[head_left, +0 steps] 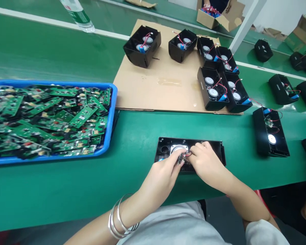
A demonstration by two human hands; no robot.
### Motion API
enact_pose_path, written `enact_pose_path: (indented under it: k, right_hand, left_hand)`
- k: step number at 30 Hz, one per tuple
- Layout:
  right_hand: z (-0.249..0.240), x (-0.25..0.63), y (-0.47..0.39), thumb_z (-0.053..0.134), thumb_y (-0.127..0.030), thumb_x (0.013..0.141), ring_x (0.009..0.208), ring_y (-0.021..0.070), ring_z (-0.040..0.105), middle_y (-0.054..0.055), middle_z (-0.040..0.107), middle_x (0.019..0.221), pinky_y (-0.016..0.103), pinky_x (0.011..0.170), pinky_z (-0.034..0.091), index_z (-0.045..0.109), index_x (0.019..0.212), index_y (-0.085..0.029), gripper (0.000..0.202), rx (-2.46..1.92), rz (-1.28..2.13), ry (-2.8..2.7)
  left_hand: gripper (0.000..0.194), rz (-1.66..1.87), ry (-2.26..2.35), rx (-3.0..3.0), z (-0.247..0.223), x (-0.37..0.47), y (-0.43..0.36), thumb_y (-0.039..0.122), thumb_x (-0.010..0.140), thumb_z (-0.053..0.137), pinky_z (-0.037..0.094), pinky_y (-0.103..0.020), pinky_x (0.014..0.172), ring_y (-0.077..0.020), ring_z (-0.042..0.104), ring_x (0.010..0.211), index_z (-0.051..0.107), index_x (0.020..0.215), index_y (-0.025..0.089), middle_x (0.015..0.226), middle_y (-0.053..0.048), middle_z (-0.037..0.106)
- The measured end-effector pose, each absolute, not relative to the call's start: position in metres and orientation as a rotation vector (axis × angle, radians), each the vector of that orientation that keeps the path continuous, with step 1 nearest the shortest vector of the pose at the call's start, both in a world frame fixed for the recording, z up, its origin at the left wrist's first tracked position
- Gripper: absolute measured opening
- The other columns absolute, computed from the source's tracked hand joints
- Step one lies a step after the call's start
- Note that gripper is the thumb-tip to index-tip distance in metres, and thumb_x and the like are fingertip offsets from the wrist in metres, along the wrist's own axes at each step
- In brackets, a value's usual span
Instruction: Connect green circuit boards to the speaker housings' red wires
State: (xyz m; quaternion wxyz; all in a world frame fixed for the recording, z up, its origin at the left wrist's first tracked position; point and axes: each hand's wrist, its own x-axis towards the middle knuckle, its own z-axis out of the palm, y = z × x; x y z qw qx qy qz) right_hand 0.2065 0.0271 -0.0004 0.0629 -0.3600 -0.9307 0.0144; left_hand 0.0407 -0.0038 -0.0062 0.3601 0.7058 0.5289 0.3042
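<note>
Soft pale shirt [173, 228]; round metal bangles [111, 221]. Left hand [159, 177], closed, pinches a small circuit board [180, 159] over an oblong, smooth black casing [165, 141] on the green tabletop [132, 143]; right hand [206, 163], fingers curled, grips thin wires [188, 154] just beside the board

Several speaker housings [142, 56] sit on a cardboard sheet [158, 85]; left of it, a tray [112, 112] holds circuit boards [48, 119]; before it, another housing [188, 142].

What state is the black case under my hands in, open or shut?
Open: the case has no cover on top, and a speaker shows inside.
</note>
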Motion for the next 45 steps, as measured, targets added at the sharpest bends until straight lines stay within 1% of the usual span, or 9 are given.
enact_pose_path:
  k: [4,9,15,21,27,32,35,41,45]
  right_hand:
    - [-0.007,0.211,0.029,0.051,-0.017,0.092,0.069,0.0162,0.047,0.002,0.059,0.069,0.031,0.067,0.032,0.061,0.074,-0.014,0.021,-1.117,0.194,-2.592]
    - [-0.009,0.216,0.031,0.059,-0.020,0.089,0.070,0.0155,0.052,0.002,0.063,0.074,0.029,0.070,0.036,0.062,0.099,-0.013,0.013,-1.167,0.485,-2.450]
    - [-0.009,0.214,0.034,0.058,-0.018,0.089,0.073,0.0164,0.053,0.002,0.064,0.075,0.031,0.070,0.038,0.064,0.091,-0.015,0.008,-1.138,0.562,-2.455]
    - [0.009,0.245,0.031,0.055,-0.038,0.090,0.081,0.0176,0.060,0.006,0.066,0.090,0.030,0.071,0.047,0.065,0.098,-0.017,0.024,-1.308,0.639,-2.128]
    - [0.002,0.258,0.004,0.070,-0.037,0.079,0.070,0.0176,0.060,0.003,0.069,0.073,0.030,0.065,0.050,0.072,0.083,-0.019,0.019,-1.459,0.646,-2.005]
    - [-0.005,0.243,-0.004,0.063,-0.032,0.086,0.064,0.0134,0.062,0.004,0.071,0.082,0.025,0.061,0.052,0.073,0.089,-0.017,0.019,-1.258,0.829,-1.968]
    - [-0.006,0.237,0.000,0.056,-0.026,0.090,0.076,0.0141,0.066,0.005,0.071,0.088,0.025,0.069,0.053,0.072,0.088,-0.016,0.019,-1.125,0.843,-2.016]
    - [-0.011,0.221,0.006,0.059,-0.019,0.088,0.063,0.0136,0.062,0.002,0.069,0.072,0.026,0.061,0.051,0.069,0.081,-0.017,0.012,-1.244,0.795,-2.002]
    - [-0.012,0.215,0.006,0.058,-0.015,0.087,0.069,0.0145,0.060,0.002,0.067,0.074,0.027,0.064,0.050,0.066,0.080,-0.016,0.010,-1.273,0.720,-1.985]
  left_hand:
    - [0.027,0.785,1.321,1.768,-0.006,0.040,-0.003,0.021,0.089,0.041,0.056,-0.026,0.067,-0.0200,0.073,0.078,0.057,0.110,0.020,0.085,-0.003,0.075]
    - [0.025,0.791,1.279,1.681,-0.007,0.038,-0.002,0.024,0.089,0.041,0.053,-0.023,0.060,-0.0182,0.071,0.064,0.059,0.107,0.022,0.070,0.001,0.072]
    - [0.025,0.773,1.274,1.649,-0.009,0.038,-0.003,0.026,0.089,0.043,0.051,-0.022,0.054,-0.0170,0.070,0.058,0.059,0.108,0.021,0.068,0.002,0.072]
    - [0.025,0.826,1.424,1.546,-0.004,0.043,-0.004,0.030,0.085,0.052,0.054,-0.024,0.054,-0.0195,0.072,0.064,0.058,0.108,0.021,0.073,0.000,0.074]
    - [0.024,0.898,1.388,1.365,0.000,0.043,-0.002,0.029,0.080,0.056,0.058,-0.023,0.061,-0.0172,0.073,0.070,0.057,0.103,0.021,0.078,0.000,0.076]
    - [0.024,0.893,1.387,1.318,0.005,0.043,0.001,0.031,0.079,0.056,0.060,-0.024,0.066,-0.0180,0.073,0.075,0.056,0.101,0.021,0.083,-0.001,0.076]
    - [0.026,0.879,1.380,1.290,0.007,0.044,0.003,0.032,0.078,0.057,0.060,-0.025,0.067,-0.0191,0.073,0.077,0.056,0.101,0.021,0.084,-0.002,0.076]
    - [0.027,0.841,1.340,1.273,0.005,0.044,0.001,0.034,0.079,0.057,0.062,-0.029,0.069,-0.0206,0.074,0.073,0.058,0.103,0.021,0.083,-0.002,0.075]
    - [0.029,0.842,1.331,1.270,0.002,0.044,0.000,0.035,0.080,0.058,0.062,-0.031,0.071,-0.0217,0.073,0.075,0.059,0.104,0.020,0.090,-0.003,0.075]
